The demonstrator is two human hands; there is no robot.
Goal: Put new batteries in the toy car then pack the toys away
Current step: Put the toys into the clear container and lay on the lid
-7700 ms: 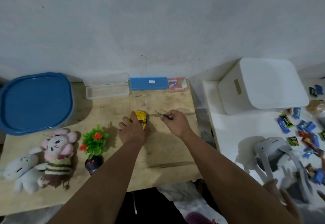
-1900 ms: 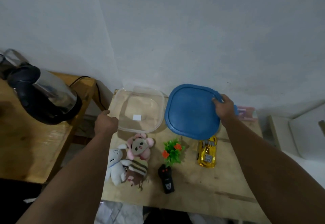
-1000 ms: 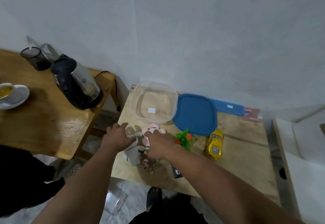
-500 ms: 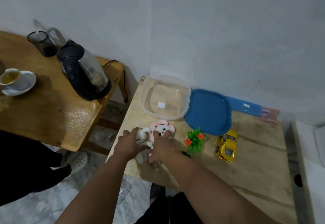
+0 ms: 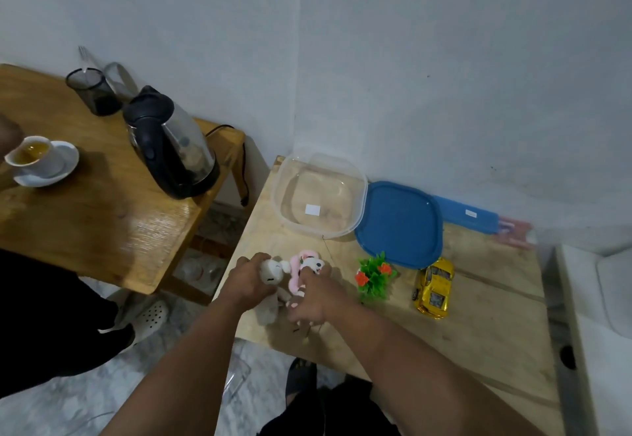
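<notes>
My left hand grips a white plush toy near the table's front left corner. Beside it, my right hand grips a pink plush toy. An open clear plastic tub stands behind them at the back left, and its blue lid lies flat to its right. The yellow toy car sits on the light wooden table to the right, with a small green plastic plant between it and my hands. My right forearm hides the black remote.
A blue box lies against the wall. To the left, a second wooden table carries a black kettle, a dark cup and a teacup on a saucer. Another person's legs and shoe are at left.
Both hands have closed round the two plush toys and drawn them a little off the table. Before that, the lid came off the tub and was laid beside it.
</notes>
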